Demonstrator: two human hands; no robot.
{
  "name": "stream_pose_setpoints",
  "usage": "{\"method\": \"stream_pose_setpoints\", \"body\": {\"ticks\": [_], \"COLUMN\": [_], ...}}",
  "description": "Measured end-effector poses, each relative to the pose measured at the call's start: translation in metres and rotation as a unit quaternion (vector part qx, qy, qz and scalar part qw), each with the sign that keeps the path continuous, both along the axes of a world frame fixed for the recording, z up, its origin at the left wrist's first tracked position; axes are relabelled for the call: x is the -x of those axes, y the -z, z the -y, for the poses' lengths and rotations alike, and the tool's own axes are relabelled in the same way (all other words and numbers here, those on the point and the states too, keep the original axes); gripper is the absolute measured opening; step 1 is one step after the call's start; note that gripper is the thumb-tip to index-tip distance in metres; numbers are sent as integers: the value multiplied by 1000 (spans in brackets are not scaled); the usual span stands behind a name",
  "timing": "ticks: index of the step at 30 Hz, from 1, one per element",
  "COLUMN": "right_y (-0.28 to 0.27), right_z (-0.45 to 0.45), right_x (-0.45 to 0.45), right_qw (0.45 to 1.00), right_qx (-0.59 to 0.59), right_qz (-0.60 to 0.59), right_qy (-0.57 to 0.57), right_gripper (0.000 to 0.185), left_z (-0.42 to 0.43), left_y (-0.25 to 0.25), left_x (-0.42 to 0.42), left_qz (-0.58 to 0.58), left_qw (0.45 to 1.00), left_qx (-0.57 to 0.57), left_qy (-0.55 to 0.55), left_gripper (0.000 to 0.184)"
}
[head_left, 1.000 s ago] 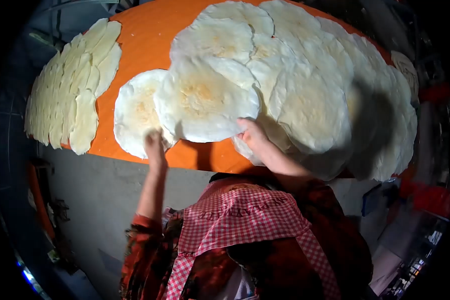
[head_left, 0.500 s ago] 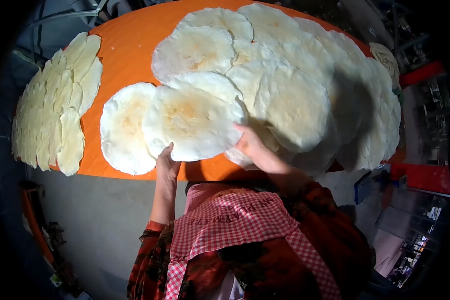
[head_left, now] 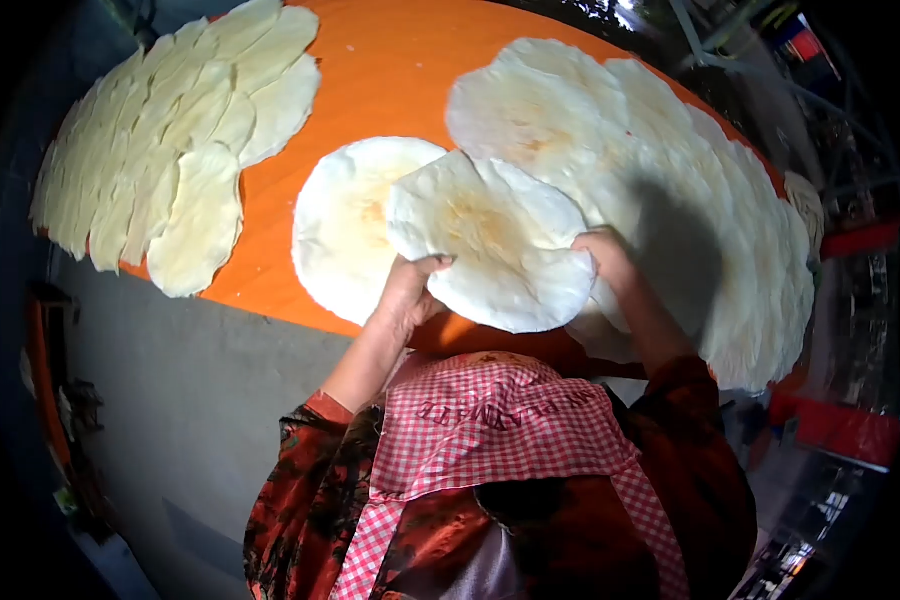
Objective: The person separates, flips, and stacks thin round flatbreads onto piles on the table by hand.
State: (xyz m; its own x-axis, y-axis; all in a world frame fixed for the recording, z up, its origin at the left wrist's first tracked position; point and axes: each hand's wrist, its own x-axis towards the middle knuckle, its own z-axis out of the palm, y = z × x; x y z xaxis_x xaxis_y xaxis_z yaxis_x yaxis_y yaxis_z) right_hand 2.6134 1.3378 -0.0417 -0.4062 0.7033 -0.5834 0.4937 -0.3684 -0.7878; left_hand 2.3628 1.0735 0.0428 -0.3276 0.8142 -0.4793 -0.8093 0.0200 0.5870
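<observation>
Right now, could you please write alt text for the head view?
A person's left hand and right hand grip a pale, flatbread-like round by its edges; overlapping pale pieces lie toward both sides of an orange table.

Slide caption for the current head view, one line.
Left hand and right hand hold a thin, round, flatbread-like sheet by its edge over an orange table.

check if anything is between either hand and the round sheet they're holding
Nothing visible. The left hand grips the held sheet at its near-left edge, thumb on top, and the right hand grips its right edge. The sheet's underside is hidden, so I can't tell there.
</observation>
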Motion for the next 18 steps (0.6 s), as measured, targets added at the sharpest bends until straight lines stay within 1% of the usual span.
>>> {"method": "stream_pose_setpoints", "body": {"ticks": [1, 2, 3, 4, 5, 6, 7, 8, 9, 10, 11, 12, 13, 14, 15, 16, 17, 18], "right_y": [-26, -52, -80, -104, -119, -127, -131, -128, -117, -98, -81, -63, -40, -17, 4, 16, 18, 19], "right_z": [5, 2, 10, 20, 24, 27, 36, 47, 56, 61, 75, 93, 108, 118, 125, 133, 135, 134], "right_x": [11, 26, 48, 74, 92, 107, 122, 133, 136, 138, 142, 147, 149, 151, 150, 151, 153, 156], "right_qw": [996, 986, 982, 976, 973, 970, 965, 960, 963, 953, 952, 946, 966, 980, 988, 993, 995, 995], "right_qx": [-10, -29, -40, -53, -59, -64, -65, -65, -118, -75, -15, 45, 60, 75, 85, 84, 58, 31], "right_qz": [-90, -136, -173, -209, -222, -234, -255, -274, -240, -282, -299, -318, -250, -180, -124, -73, -83, -94], "right_qy": [-8, -94, -58, -20, -11, -2, 0, 6, -34, -86, -59, -33, -1, 32, 29, 35, 18, 2], "right_gripper": [18, 26, 31, 37, 41, 45, 44, 43, 45, 43, 42, 42, 41, 40, 44, 43, 42, 42], "left_z": [0, 0, 1, 4, 11, 16, 25, 36, 46, 55, 65, 74, 83, 90, 104, 108, 107, 106], "left_y": [2, 6, -5, -21, -41, -47, -58, -64, -65, -64, -43, -13, 14, 44, 98, 114, 111, 109], "left_x": [20, 44, 68, 92, 115, 132, 145, 154, 159, 166, 175, 180, 181, 184, 197, 200, 198, 194], "left_qz": [-16, -33, -39, -83, -111, -122, -113, -140, -143, -149, -143, -138, -126, -92, -100, -104, -108, -110], "left_qw": [1000, 999, 999, 996, 992, 989, 991, 987, 989, 989, 989, 989, 989, 992, 986, 982, 978, 979], "left_qx": [-13, -25, -21, -36, -56, -75, -55, -63, -34, -6, 25, 57, 72, 81, 133, 154, 175, 164], "left_qy": [-14, -23, -28, -23, -13, -46, -52, -47, -28, -11, -13, -16, -22, -32, -21, -26, -30, -49], "left_gripper": [64, 63, 59, 56, 57, 57, 57, 58, 59, 61, 60, 59, 55, 44, 38, 34, 29, 26]}}
